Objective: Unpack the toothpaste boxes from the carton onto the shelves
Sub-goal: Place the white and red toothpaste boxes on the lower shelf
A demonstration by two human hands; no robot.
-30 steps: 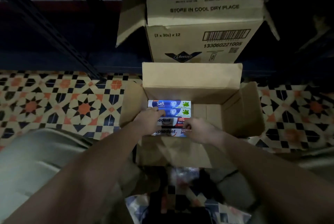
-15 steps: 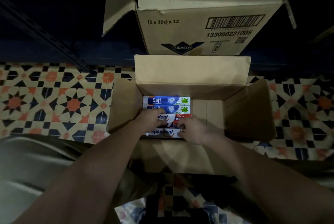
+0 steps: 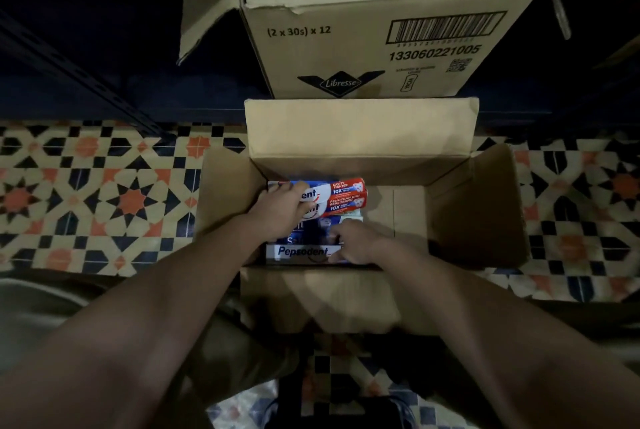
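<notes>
An open brown carton (image 3: 474,207) sits on the tiled floor below me, with toothpaste boxes stacked in its left half. My left hand (image 3: 277,209) grips a red, white and blue Pepsodent box (image 3: 341,195), lifted and tilted above the others at the carton's far left. My right hand (image 3: 360,241) has its fingers curled on the right end of a second Pepsodent box (image 3: 301,251) lying along the near wall. Dark blue Safi boxes (image 3: 311,231) lie between the two, partly hidden. The carton's right half shows bare cardboard.
A taller carton (image 3: 363,41) printed "STORE IN COOL DRY PLACE" stands right behind, on a dark low shelf (image 3: 104,93). Patterned floor tiles (image 3: 104,200) spread left and right. My knees and a dark object lie at the bottom edge.
My left hand has lifted one Pepsodent box out of the stack and moved it toward the far side, over the Safi boxes. My right hand has stayed on the near Pepsodent box.
</notes>
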